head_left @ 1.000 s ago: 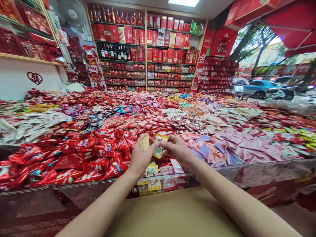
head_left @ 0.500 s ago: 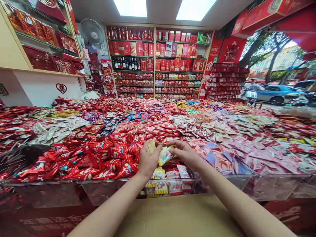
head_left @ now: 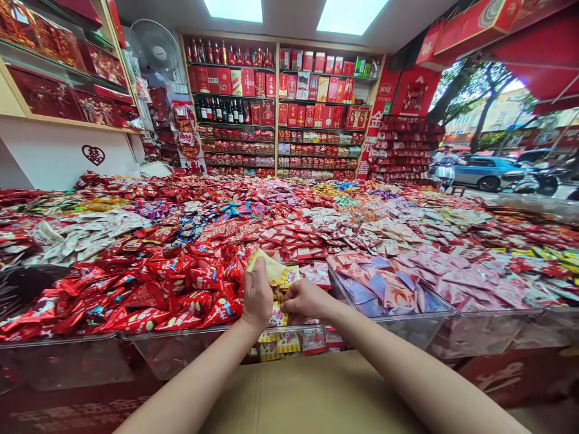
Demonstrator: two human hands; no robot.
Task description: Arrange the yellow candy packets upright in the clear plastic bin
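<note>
My left hand (head_left: 257,295) is closed around a pale yellow candy packet (head_left: 270,269), thumb on top, above the front middle bin. My right hand (head_left: 310,299) is beside it, fingers bent and pinched together low among small packets. What lies between those fingertips is hidden. Just by them is a yellow-edged packet (head_left: 277,316) with a printed pattern. More yellow and pink packets (head_left: 288,342) show through the bin's clear front wall.
Red foil-wrapped sweets (head_left: 183,295) fill the bin on the left. On the right, a clear bin holds pink and lilac packets (head_left: 384,286). A brown cardboard box (head_left: 312,392) lies below my forearms. Shelves of red boxes (head_left: 256,81) line the back.
My left hand has tilted up, showing the yellow packet flat. My right hand has moved left and down towards the bin. The view has shifted slightly to the right.
</note>
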